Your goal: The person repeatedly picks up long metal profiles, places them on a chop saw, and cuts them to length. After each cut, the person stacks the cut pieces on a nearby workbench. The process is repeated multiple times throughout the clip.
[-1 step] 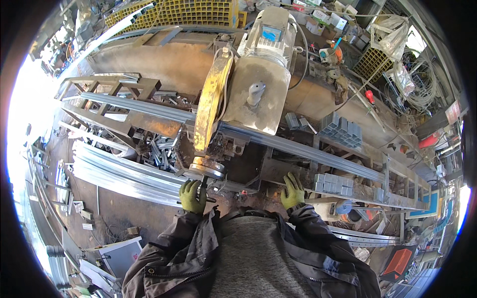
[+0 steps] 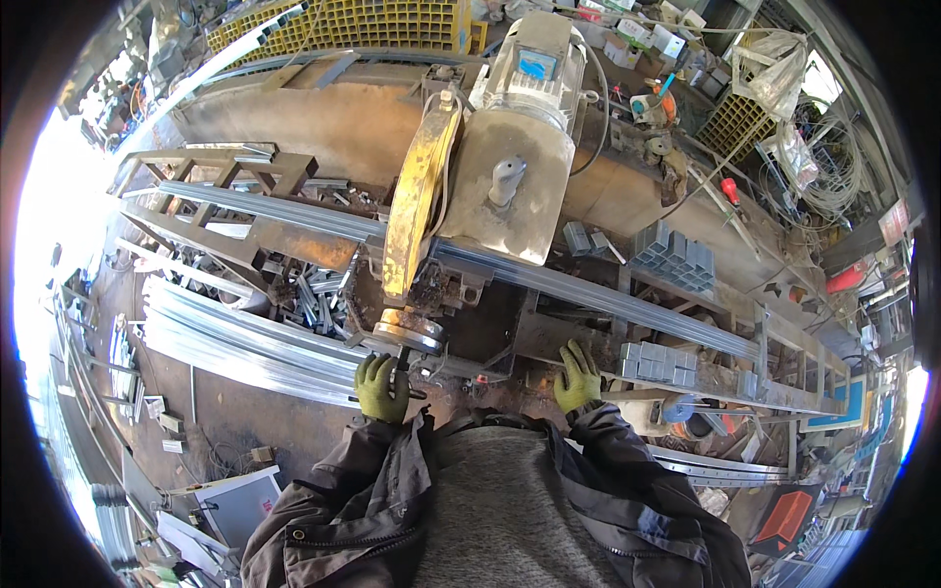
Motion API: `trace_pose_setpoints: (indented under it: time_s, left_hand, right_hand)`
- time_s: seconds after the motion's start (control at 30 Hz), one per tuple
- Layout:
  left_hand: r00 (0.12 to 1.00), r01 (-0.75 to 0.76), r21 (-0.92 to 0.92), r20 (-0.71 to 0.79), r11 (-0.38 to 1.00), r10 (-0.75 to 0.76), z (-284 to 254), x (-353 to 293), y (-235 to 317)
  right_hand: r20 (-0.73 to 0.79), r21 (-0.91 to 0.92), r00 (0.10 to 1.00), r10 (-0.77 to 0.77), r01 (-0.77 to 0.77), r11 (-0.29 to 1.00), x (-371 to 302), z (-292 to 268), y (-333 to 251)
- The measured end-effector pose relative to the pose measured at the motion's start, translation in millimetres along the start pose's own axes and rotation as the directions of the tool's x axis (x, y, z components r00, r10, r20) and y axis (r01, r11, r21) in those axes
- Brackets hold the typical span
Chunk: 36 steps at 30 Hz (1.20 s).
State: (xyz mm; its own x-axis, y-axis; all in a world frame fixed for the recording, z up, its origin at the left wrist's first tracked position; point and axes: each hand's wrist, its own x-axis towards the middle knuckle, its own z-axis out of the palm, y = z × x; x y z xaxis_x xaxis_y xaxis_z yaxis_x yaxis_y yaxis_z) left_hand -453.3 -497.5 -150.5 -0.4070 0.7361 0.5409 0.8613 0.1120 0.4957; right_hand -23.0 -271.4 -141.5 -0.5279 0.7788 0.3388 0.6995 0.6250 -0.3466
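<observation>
My left hand, in a yellow-green work glove, is at the black crank handle at the front of a cut-off saw, its fingers closed over the bar. The handle sits just below a round metal flange. My right hand, gloved alike, lies with fingers spread on the front edge of the steel bench, holding nothing. Beyond my hands stands the saw, with a worn yellow blade guard and a dusty motor. Long grey metal profiles run crosswise beneath it.
Short cut tube pieces are stacked right of my right hand, with more tubes farther back. Offcuts fill the left side of the frame. Long shiny profiles lie at the left. A red-topped box is at the lower right.
</observation>
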Motion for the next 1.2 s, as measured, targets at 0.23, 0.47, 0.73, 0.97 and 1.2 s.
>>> trace_pose_setpoints:
  time_s: [0.23, 0.47, 0.73, 0.97, 1.2]
  left_hand:
    - [0.97, 0.217, 0.124, 0.08, 0.968, -0.228, 25.0, -29.6, 7.7]
    - [0.541, 0.834, -0.26, 0.206, 0.487, -0.816, 35.8, -8.5, -130.0]
    - [0.99, -0.117, -0.242, 0.048, 0.963, 0.133, -13.5, 56.3, 61.1]
    - [0.849, -0.334, -0.44, 0.245, 0.833, 0.469, 148.0, 162.2, 234.1]
    - [0.567, -0.505, 0.007, 0.756, 0.863, 0.325, 329.1, 216.2, 291.0]
  right_hand:
    - [-0.018, -0.003, 1.0, -0.006, 0.006, 1.0, 1.7, 5.5, 2.4]
    - [0.03, 0.001, 0.999, 0.031, -0.031, 1.0, 5.6, -2.1, 5.8]
    - [0.067, 0.088, 0.997, 0.038, -0.044, 0.995, -7.5, -4.6, 18.3]
    - [0.012, 0.315, 0.982, -0.188, 0.175, 0.933, -41.7, -20.0, 60.0]
    - [0.193, 0.353, 0.968, 0.159, -0.22, 0.909, -130.6, -36.1, 130.6]
